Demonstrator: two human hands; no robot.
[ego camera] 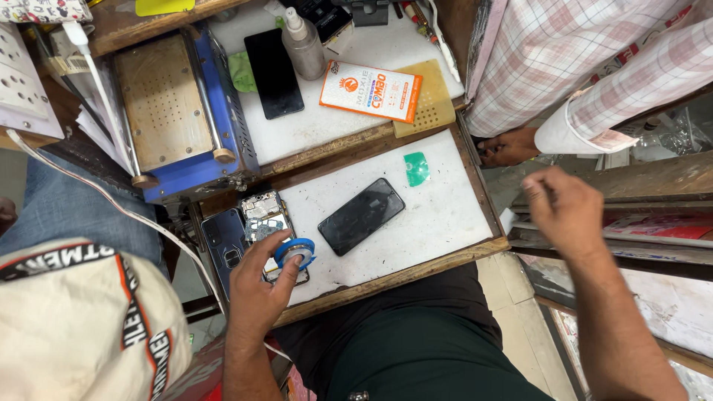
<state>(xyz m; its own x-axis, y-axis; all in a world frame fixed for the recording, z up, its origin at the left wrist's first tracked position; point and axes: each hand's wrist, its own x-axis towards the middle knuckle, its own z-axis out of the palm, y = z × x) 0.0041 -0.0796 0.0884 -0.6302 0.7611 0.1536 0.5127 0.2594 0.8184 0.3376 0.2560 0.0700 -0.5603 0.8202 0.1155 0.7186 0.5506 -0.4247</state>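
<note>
My left hand (pixel 260 286) grips a small blue roll of tape (pixel 295 252) over an opened phone with bare circuitry (pixel 265 219) at the left end of a white work mat (pixel 438 215). A black phone screen (pixel 362 216) lies face up in the middle of that mat, and a small green plastic card (pixel 417 168) lies near its far edge. My right hand (pixel 563 204) hovers off the mat's right side over a wooden ledge, fingers loosely curled; whether it holds anything is unclear.
A blue heating machine with a metal plate (pixel 174 111) stands at the left. Behind it lie a second black phone (pixel 273 73), a spray bottle (pixel 303 46), an orange box (pixel 370 90) and a yellow pad (pixel 433 104). Another person in a checked shirt (pixel 594 67) stands at the right.
</note>
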